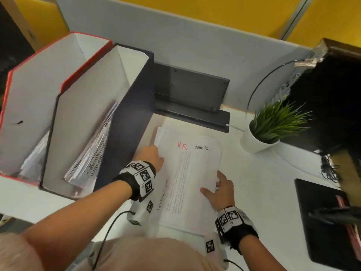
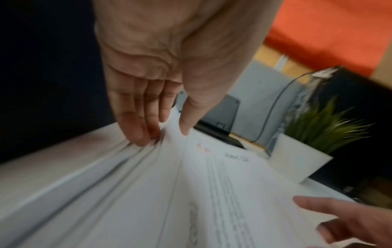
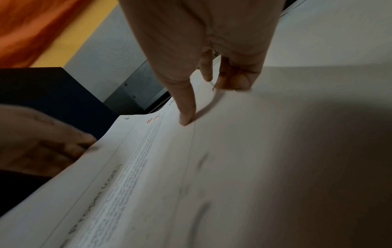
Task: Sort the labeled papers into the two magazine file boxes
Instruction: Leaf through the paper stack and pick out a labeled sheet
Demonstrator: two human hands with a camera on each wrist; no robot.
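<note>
We look down on a white tabletop [image 1: 263, 192] where a stack of papers [image 1: 187, 173] lies just right of two file boxes. The top sheet [image 1: 195, 165] carries a red "HR" label and "June 12" in black. The blue box [image 1: 125, 122] stands nearest the stack, the red box [image 1: 17, 90] just beyond it on the left; both already hold papers.

To do this step well, we think only the top sheet should be peeled free: lift it at one corner while the stack beneath is kept pinned, read the label, then carry it to the matching box (which box takes HR we cannot tell).

Our left hand [image 1: 152, 156] is at the stack's far left corner. In the left wrist view its fingers [image 2: 137, 127] are nearly straight, tips touching the fanned paper edges, with the thumb just above the top sheet; whether they actually pinch a sheet is not clear. Our right hand [image 1: 220, 189] lies on the stack's right edge, fingers [image 3: 186, 107] mostly extended, one tip pressing the top sheet and the others bent at the edge, holding nothing that we can see.
</note>
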